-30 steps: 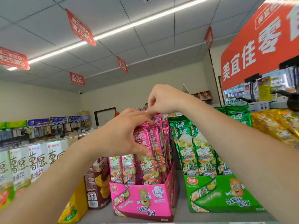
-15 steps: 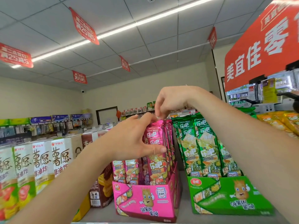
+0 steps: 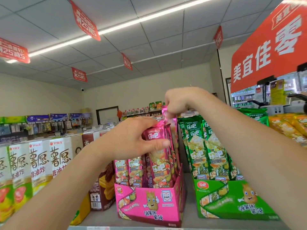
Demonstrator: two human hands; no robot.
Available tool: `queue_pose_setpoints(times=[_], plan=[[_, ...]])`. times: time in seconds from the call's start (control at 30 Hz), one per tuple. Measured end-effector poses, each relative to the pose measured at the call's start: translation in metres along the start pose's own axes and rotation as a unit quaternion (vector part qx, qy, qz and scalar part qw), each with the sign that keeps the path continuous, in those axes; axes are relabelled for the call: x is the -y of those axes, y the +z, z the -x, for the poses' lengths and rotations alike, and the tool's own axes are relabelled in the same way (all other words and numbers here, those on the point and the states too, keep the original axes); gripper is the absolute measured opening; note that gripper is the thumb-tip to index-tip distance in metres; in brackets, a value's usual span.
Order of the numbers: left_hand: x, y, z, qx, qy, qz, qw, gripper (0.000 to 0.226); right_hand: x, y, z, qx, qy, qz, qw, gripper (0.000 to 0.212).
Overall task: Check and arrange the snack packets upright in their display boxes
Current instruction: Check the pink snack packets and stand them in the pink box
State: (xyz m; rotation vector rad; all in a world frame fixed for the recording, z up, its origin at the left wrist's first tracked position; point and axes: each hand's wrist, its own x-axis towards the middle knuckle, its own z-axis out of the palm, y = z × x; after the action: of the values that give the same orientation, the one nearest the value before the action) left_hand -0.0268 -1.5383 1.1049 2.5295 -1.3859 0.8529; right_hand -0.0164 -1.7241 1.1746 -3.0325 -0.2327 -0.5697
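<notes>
Two cardboard boxes on a shelf: a pink display box (image 3: 149,201) and a green display box (image 3: 232,203). Glossy pink foil packets (image 3: 132,170) marked 乐吧 stand upright in the pink one. The left hand (image 3: 137,138) grips the front packet (image 3: 159,165). The right hand (image 3: 179,102) pinches the top seal of a raised packet (image 3: 166,112) behind it. White cartons (image 3: 58,160) at left read 薯愿.

Tall white cartons (image 3: 38,163) stand in a row at the left of the grey shelf (image 3: 103,219), a brown carton (image 3: 103,185) just beside them. Red tags (image 3: 85,20) hang from the tiled ceiling (image 3: 166,52) near a light strip (image 3: 116,29); a large red sign (image 3: 269,52) fills the upper right.
</notes>
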Motion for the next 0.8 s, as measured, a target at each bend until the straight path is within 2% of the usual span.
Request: queue_pose_setpoints(times=[0.1,0.17,0.23,0.3,0.37,0.4,0.47,0.53,0.57,0.63,0.7,0.8], plan=[[-0.001,0.004,-0.002,-0.039,0.012,-0.004,0.999,0.071,-0.006,-0.021,0.011,-0.185,0.024,-0.129,0.974,0.009],[-0.004,0.008,-0.004,-0.064,0.005,-0.005,0.998,0.068,-0.008,-0.026,0.018,-0.321,0.006,-0.199,0.926,0.015],[-0.006,0.01,-0.005,-0.078,-0.027,0.013,0.997,0.062,-0.006,-0.022,0.026,-0.462,-0.049,-0.278,0.84,0.027],[-0.009,0.012,-0.006,-0.086,-0.055,0.032,0.994,0.051,-0.003,-0.017,0.039,-0.596,-0.103,-0.344,0.718,0.028],[-0.011,0.012,-0.008,-0.087,-0.068,0.033,0.993,0.049,-0.005,-0.015,0.052,-0.708,-0.122,-0.344,0.605,0.026],[-0.012,0.012,-0.009,-0.085,-0.074,0.03,0.993,0.049,-0.008,-0.015,0.056,-0.748,-0.125,-0.331,0.562,0.025],[-0.015,0.012,-0.011,-0.079,-0.086,0.021,0.993,0.051,-0.014,-0.016,0.065,-0.793,-0.13,-0.306,0.51,0.022],[-0.018,0.012,-0.013,-0.074,-0.096,0.021,0.992,0.05,-0.02,-0.017,0.077,-0.803,-0.139,-0.31,0.489,0.02],[-0.02,0.012,-0.015,-0.072,-0.102,0.027,0.992,0.051,-0.023,-0.017,0.083,-0.792,-0.147,-0.33,0.493,0.02],[-0.022,0.014,-0.017,-0.065,-0.124,0.044,0.989,0.054,-0.026,-0.012,0.096,-0.716,-0.16,-0.414,0.538,0.025],[-0.027,0.015,-0.019,-0.067,-0.144,0.046,0.986,0.058,-0.026,-0.002,0.113,-0.589,-0.153,-0.524,0.596,0.034],[-0.041,0.013,-0.016,-0.126,-0.135,0.017,0.983,0.046,-0.029,0.026,0.13,-0.428,-0.139,-0.624,0.638,0.027]])
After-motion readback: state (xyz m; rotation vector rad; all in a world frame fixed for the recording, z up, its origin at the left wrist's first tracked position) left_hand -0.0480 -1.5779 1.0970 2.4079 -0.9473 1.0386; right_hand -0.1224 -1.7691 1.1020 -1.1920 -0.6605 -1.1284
